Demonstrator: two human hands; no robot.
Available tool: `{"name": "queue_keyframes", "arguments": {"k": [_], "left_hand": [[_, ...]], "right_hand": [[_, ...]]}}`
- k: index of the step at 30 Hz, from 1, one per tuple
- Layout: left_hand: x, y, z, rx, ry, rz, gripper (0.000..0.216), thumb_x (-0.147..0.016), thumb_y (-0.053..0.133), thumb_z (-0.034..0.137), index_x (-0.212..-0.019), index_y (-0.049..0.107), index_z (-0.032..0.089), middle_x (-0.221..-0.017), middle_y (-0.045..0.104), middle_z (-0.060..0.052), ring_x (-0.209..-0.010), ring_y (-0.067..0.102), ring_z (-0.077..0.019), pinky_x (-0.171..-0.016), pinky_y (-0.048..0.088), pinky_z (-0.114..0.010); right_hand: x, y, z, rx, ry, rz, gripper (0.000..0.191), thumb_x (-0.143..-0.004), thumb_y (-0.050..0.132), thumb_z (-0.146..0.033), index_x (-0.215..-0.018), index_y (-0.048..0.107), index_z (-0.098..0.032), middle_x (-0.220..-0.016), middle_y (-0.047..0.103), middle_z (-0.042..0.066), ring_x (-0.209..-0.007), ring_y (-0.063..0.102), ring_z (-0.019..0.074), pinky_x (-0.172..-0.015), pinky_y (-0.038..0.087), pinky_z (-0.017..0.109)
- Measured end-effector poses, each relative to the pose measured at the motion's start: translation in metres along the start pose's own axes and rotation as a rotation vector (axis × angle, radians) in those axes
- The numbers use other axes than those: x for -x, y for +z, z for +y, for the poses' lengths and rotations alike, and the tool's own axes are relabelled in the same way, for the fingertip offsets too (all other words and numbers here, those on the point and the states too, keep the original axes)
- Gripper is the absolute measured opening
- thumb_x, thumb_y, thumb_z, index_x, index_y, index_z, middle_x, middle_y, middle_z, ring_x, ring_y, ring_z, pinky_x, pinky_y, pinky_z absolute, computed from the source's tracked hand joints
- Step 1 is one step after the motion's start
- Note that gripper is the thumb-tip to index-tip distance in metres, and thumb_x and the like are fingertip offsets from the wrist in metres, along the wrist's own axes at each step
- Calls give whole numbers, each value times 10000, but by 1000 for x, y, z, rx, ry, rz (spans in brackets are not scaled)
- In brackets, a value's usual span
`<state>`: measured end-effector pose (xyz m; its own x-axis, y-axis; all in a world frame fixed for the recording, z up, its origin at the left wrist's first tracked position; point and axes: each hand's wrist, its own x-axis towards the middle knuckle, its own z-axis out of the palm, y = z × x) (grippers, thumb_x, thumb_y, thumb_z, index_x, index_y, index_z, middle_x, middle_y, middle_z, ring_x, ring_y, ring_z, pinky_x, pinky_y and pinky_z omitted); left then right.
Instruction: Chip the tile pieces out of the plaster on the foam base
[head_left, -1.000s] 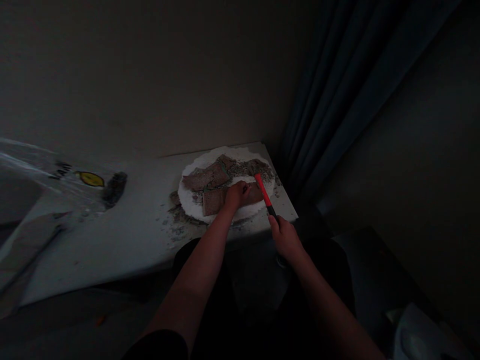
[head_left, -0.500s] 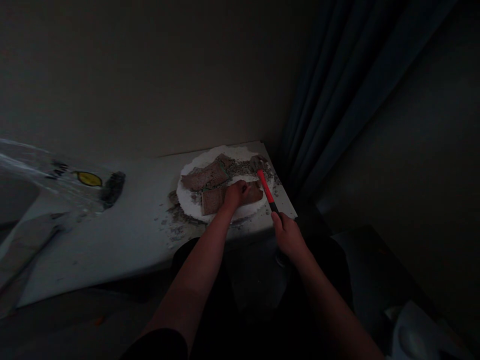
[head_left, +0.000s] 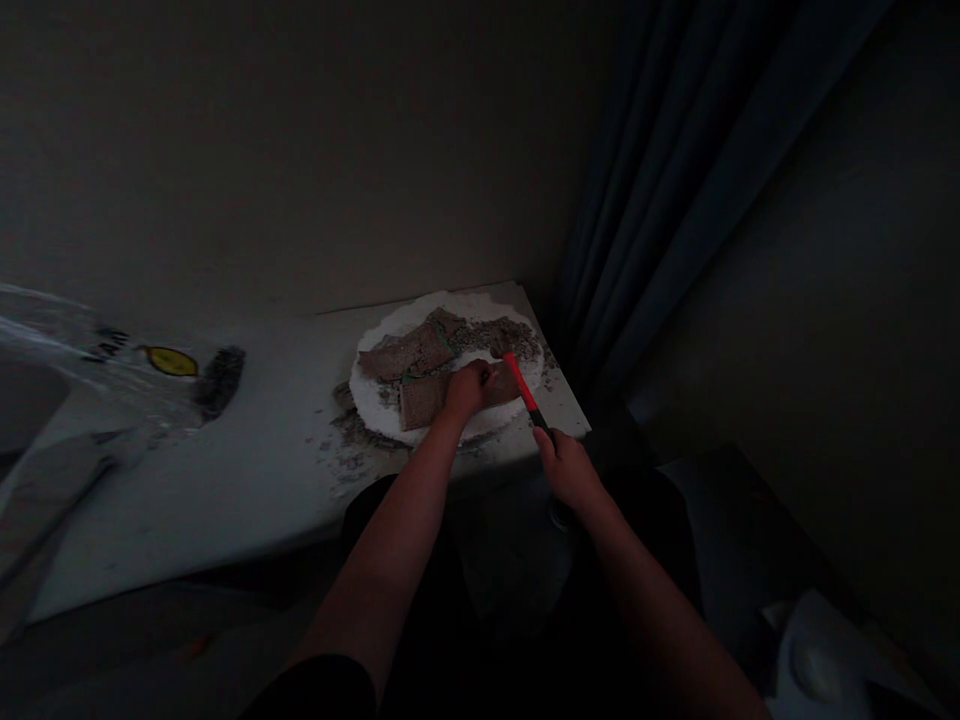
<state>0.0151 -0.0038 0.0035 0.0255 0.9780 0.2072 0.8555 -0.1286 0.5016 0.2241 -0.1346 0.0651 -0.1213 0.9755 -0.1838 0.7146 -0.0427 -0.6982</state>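
A hammer with a red and black handle (head_left: 526, 393) is gripped near its end by my right hand (head_left: 568, 466). The hammer's head is low over the crushed grey-brown bits (head_left: 487, 335) and hard to make out in the dim light. My left hand (head_left: 467, 389) rests with curled fingers on brown textured slab pieces (head_left: 422, 402); what its fingers pinch, if anything, is too small to tell. Behind it lies a cracked brown slab (head_left: 409, 352) with a green edge. All of these lie on a round white board with a ragged rim (head_left: 365, 412).
The board stands at the right end of a white table (head_left: 247, 490), with grey crumbs (head_left: 352, 450) scattered beside it. Further left is a clear plastic bag (head_left: 165, 375) with a yellow label and dark bits inside. A dark curtain (head_left: 645, 200) hangs at the right.
The hammer's head has come down and slightly left, nearer my left hand. My right hand has shifted a little left with it. My left hand stays on the slab pieces.
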Motion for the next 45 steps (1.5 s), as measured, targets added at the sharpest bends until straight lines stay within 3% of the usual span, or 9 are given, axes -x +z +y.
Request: {"name": "queue_keyframes", "arguments": {"k": [29,34,40,45], "left_hand": [[0,2,-2,-38,-6,-20,243,-877,505,351,-886,656,161,-847,696,-73,-737,595,-174,-680,405,-280],[1,0,0,13,-8,-7,225,-854,529,316,-936,663,154,-861,705,-84,-746,608,-177,-675,407,-274],[-1,0,0,-7,4,-24,240,-868,509,334,-878,666,153,-843,701,-84,-746,610,-177,-685,416,-275],[0,1,-2,13,-1,-16,262,-864,519,351,-932,671,150,-894,710,-107,-787,624,-200,-694,423,-289]], "right_hand": [[3,2,4,-1,-19,19,437,-1007,344,-468,-936,647,-162,-809,702,109,-748,647,204,-618,356,257],[3,4,5,-21,4,-37,448,-1004,338,-474,-884,640,-166,-763,687,97,-698,626,195,-603,347,257],[8,5,0,-9,-40,21,423,-1005,324,-477,-880,602,-184,-755,671,86,-704,616,193,-616,336,259],[10,8,1,54,33,-22,437,-1010,317,-471,-857,604,-181,-793,685,108,-739,631,205,-619,328,267]]}}
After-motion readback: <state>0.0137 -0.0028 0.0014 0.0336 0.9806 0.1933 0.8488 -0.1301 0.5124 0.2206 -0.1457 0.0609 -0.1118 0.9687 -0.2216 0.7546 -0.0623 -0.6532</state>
